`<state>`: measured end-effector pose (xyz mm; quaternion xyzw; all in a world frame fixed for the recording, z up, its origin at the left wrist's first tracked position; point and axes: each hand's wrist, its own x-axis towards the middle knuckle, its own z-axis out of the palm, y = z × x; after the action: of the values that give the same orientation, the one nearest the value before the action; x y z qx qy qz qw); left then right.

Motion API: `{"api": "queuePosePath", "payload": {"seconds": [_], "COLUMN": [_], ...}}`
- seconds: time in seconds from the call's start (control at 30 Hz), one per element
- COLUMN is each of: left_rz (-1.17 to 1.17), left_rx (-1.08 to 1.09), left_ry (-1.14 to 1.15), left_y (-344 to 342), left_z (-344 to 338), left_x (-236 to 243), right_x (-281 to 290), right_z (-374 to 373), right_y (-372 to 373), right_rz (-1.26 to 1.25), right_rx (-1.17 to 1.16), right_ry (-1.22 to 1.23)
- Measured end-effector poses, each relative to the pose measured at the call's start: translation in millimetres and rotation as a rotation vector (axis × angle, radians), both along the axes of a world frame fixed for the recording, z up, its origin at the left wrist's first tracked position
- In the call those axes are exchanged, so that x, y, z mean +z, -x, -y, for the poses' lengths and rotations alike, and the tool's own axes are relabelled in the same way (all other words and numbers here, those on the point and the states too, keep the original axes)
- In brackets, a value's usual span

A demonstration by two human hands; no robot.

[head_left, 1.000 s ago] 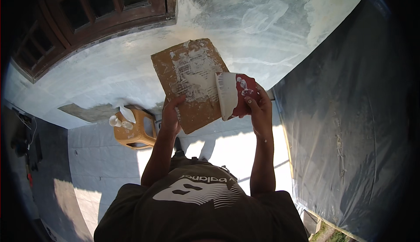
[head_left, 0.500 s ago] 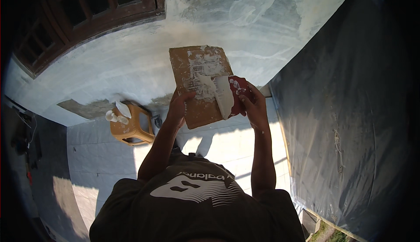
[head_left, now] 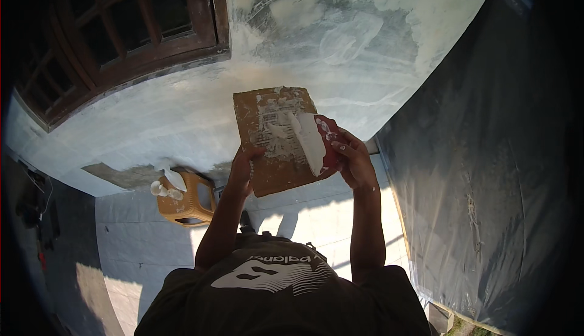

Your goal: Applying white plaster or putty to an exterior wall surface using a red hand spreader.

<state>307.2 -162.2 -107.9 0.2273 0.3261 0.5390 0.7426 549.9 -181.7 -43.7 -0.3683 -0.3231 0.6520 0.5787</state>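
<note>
My left hand (head_left: 243, 164) grips the left edge of a flat brown board (head_left: 277, 179), its thumb lying over the top face. White putty (head_left: 277, 130) is smeared over the board's middle and far part. In my right hand (head_left: 357, 164) is a wide putty scraper (head_left: 329, 136) with a red, putty-spotted grip. Its pale, putty-coated blade lies over the board's right side, with a lump of putty along the left edge. Whether the blade's full edge touches the board I cannot tell. White specks dot my right fingers and wrist.
Ahead stands a patchy white-grey wall (head_left: 340, 83) with a brown wooden window (head_left: 152, 26) at far left. A tan plastic stool (head_left: 193, 199) bearing white items stands by the wall. Dark plastic sheeting (head_left: 462, 196) hangs on the right. Pale floor tiles (head_left: 158, 245) lie below.
The whole view has shifted, so wall, window and stool sit lower in it. Relative to the board, the scraper has moved slightly toward the far edge. Both hands keep their holds.
</note>
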Motion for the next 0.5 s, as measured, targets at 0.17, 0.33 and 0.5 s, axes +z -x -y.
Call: {"api": "queuePosePath", "payload": {"seconds": [0.17,0.33,0.5], "left_rz": [0.016,0.032,-0.007], "left_rx": [-0.035,-0.059,-0.131], "left_ry": [-0.043,-0.04,-0.091], "left_y": [30,53,72], "left_z": [-56,-101,-149], "left_x": [22,29,48], "right_x": [13,31,46], "right_z": [-57,-93,-135], "right_y": [15,33,50], "right_rz": [-0.017,-0.124,-0.171], "right_rx": [0.073,-0.033,-0.083], "right_ry": [-0.089,-0.135,-0.189]}}
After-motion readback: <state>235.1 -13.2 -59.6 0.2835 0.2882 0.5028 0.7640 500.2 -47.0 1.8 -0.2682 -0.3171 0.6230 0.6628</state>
